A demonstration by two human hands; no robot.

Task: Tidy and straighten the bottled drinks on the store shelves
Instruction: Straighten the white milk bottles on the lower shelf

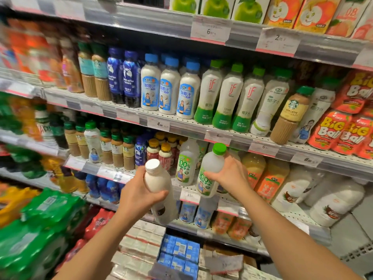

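Centre of the frame, both hands up at the shelves; the left hand (pixel 139 190) has its grip curled tight round a white-capped bottle (pixel 159 190), tilted, held clear of the shelf (pixel 222 201); just right of it, the right hand (pixel 230 172) wraps its grip round a green-capped bottle (pixel 210 170), upright at the shelf's front edge, beside a matching bottle (pixel 186 164) standing in the row.

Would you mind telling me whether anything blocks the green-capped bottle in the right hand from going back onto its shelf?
Nothing visible does. The right hand holds the green-capped bottle at the shelf edge, beside a matching bottle.
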